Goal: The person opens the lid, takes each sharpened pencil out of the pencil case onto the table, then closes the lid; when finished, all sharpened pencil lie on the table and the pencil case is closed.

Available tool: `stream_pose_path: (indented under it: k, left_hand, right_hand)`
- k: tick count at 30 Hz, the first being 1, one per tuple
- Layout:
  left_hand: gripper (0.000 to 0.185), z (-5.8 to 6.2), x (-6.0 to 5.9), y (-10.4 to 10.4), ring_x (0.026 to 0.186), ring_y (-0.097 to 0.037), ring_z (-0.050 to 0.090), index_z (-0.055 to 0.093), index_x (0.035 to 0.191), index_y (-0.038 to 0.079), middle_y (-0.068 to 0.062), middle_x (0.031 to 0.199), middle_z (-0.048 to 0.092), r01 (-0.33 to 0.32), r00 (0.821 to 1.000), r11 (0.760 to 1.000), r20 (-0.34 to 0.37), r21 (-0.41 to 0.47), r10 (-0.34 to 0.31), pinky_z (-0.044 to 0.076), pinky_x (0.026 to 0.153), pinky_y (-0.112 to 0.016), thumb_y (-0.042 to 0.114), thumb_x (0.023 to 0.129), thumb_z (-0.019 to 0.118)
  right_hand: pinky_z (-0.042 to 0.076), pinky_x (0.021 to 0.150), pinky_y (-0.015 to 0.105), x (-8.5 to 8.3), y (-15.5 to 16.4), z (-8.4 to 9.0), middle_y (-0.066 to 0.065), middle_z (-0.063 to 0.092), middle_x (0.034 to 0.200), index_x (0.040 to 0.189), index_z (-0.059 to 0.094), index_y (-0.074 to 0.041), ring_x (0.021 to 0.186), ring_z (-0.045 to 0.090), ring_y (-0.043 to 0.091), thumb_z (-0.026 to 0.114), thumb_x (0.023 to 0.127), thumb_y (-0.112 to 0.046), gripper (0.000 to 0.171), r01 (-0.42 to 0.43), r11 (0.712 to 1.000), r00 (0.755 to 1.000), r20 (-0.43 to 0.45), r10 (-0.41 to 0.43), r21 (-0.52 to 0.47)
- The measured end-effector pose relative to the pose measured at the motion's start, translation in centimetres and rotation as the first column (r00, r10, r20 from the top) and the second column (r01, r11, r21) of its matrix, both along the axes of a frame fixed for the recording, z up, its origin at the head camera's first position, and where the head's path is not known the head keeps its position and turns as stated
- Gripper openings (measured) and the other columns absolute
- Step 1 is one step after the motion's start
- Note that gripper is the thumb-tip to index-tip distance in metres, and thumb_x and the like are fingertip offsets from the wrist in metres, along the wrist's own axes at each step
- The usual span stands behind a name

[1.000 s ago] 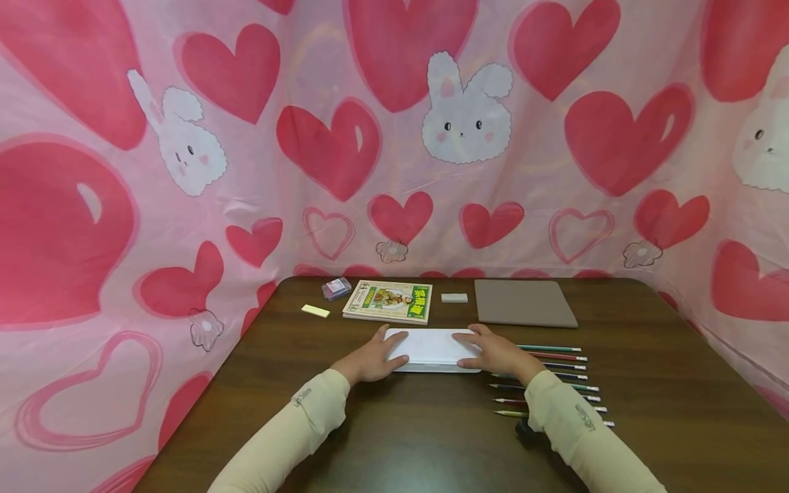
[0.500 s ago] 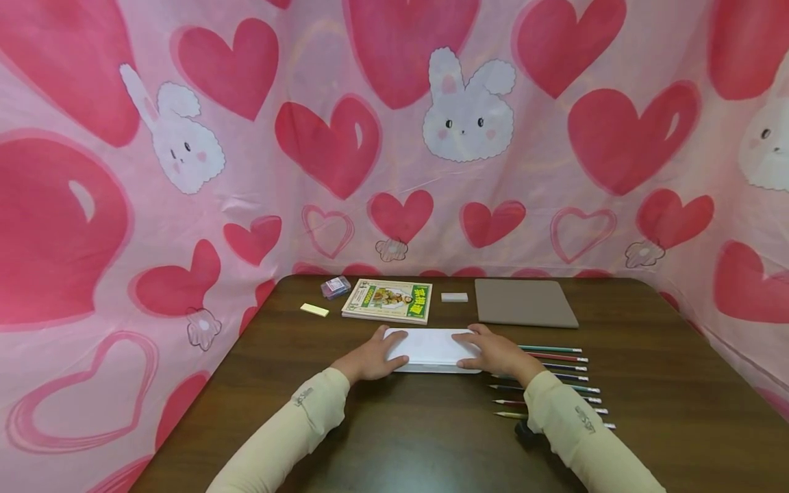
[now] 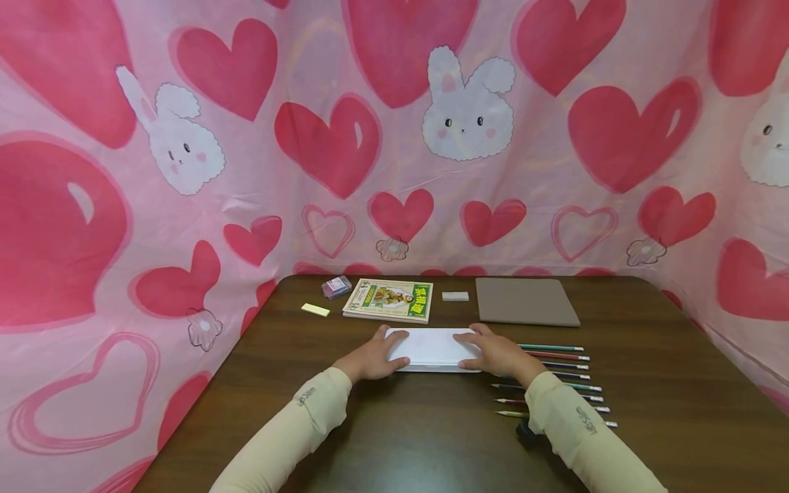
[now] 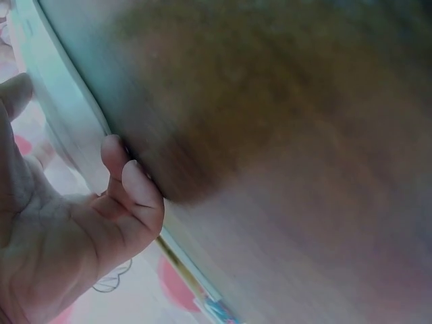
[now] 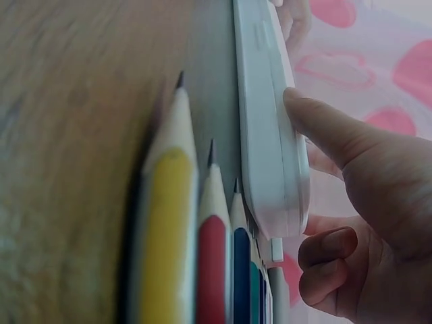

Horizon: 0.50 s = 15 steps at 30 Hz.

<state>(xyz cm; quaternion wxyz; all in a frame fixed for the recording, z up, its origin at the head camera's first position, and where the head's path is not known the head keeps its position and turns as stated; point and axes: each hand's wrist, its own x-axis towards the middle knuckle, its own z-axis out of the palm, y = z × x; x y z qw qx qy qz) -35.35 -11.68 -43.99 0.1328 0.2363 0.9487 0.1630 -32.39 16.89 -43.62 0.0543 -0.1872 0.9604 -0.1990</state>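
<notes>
A white pencil case (image 3: 431, 346) lies flat at the middle of the table, its lid down. My left hand (image 3: 370, 359) grips its left end, thumb at the front edge and fingers spread toward the back. At the opposite end my right hand (image 3: 498, 356) holds it the same way. In the right wrist view the case's side (image 5: 263, 121) shows a seam along its length, with the right thumb (image 5: 324, 125) against the lid's edge. The left wrist view shows the left hand's last fingers (image 4: 138, 185) curled beside the case, close to the table.
Several pencils (image 3: 557, 357) lie in a row under and beside the right forearm; a yellow one (image 5: 169, 229) is nearest. Behind the case are a picture book (image 3: 388, 301), a white eraser (image 3: 455, 296), a grey-brown flat board (image 3: 525, 301), a yellow strip (image 3: 316, 310) and a small plastic box (image 3: 336, 287).
</notes>
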Motion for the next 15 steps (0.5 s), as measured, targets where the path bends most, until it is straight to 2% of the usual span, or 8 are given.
stream_pose_path:
  k: [5,10,12,15]
  left_hand:
    - [0.065,0.1,-0.8,-0.3,0.131,-0.036,0.035,0.028,0.143,0.028,-0.019,0.150,0.016,0.019,1.000,1.000,0.009,0.020,-0.019,0.034,0.104,-0.053,0.056,0.088,0.048]
    - [0.066,0.5,-2.0,-1.1,0.139,-0.034,0.022,0.030,0.144,0.025,-0.016,0.152,0.021,0.026,1.000,0.997,0.008,0.067,-0.027,0.025,0.109,-0.054,0.061,0.089,0.041]
    - [0.068,0.7,-2.4,-1.6,0.141,-0.032,0.020,0.030,0.145,0.026,-0.014,0.152,0.022,0.012,1.000,0.997,0.006,0.070,-0.012,0.024,0.110,-0.054,0.063,0.089,0.039]
    - [0.070,1.1,-3.1,-2.5,0.139,-0.030,0.024,0.029,0.145,0.025,-0.013,0.151,0.026,-0.034,0.999,0.998,-0.022,0.044,0.035,0.026,0.109,-0.052,0.065,0.088,0.037]
  right_hand:
    - [0.038,0.098,0.057,-0.5,-0.1,0.2,0.020,0.031,0.146,0.136,0.047,-0.022,0.123,0.044,0.040,0.067,0.079,-0.048,0.066,-0.007,1.000,1.000,0.005,0.007,-0.011]
    - [0.036,0.100,0.057,-1.6,0.1,0.7,0.021,0.035,0.143,0.133,0.051,-0.017,0.126,0.041,0.041,0.066,0.080,-0.048,0.064,-0.050,0.997,0.998,-0.051,0.047,-0.061]
    - [0.035,0.101,0.056,-2.1,0.5,0.8,0.020,0.040,0.140,0.132,0.052,-0.013,0.127,0.040,0.040,0.063,0.081,-0.050,0.063,-0.060,0.994,0.996,-0.075,0.053,-0.087]
    - [0.034,0.102,0.054,-2.8,1.4,1.1,0.017,0.049,0.135,0.129,0.053,-0.008,0.127,0.041,0.038,0.061,0.084,-0.049,0.062,-0.048,0.990,0.997,-0.071,0.039,-0.130]
